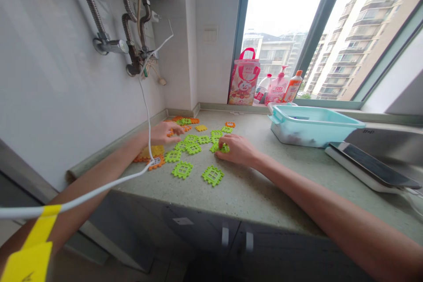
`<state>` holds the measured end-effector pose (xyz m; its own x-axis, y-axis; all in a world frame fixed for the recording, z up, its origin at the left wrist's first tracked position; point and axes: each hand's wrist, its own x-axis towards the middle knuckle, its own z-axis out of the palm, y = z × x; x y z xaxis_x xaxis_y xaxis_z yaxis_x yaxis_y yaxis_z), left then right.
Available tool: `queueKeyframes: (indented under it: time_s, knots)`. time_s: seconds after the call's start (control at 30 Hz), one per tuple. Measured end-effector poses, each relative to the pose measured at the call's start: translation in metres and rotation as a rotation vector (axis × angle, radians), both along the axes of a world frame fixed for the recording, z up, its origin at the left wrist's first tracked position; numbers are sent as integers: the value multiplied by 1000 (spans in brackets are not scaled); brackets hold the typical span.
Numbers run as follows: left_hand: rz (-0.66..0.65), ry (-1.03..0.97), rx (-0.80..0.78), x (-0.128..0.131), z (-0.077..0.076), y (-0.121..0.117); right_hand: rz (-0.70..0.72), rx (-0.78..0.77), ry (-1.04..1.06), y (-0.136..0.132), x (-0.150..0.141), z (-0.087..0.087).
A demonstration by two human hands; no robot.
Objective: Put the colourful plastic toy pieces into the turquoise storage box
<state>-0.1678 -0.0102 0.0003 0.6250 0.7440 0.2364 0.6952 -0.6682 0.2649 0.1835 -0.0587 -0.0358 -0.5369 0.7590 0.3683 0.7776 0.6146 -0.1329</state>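
Observation:
Several flat plastic building tiles lie scattered on a speckled countertop (257, 185): green window-shaped ones (182, 169), (213, 175), plus orange (156, 162) and yellow ones (200, 128). My right hand (238, 149) rests on the counter with its fingers curled around a green tile (222, 147). My left hand (164, 132) reaches toward the wall, fingers pinched on an orange tile (178, 131) among the far pieces.
A light blue plastic bin (313, 125) stands to the right, with a dark tablet-like device (370, 165) beside it. A pink bag (245, 77) and bottles (280, 86) sit on the windowsill. A white cable (145, 101) hangs from wall pipes across the counter.

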Motion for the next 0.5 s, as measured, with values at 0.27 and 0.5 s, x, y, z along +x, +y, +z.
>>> queueKeyframes:
  time_s: [0.27, 0.5]
  knots:
    - [19, 93, -160, -2, -10, -10, -11, 125, 49, 9, 6, 0]
    - [89, 17, 276, 13, -14, 0, -24, 198, 119, 17, 12, 0]
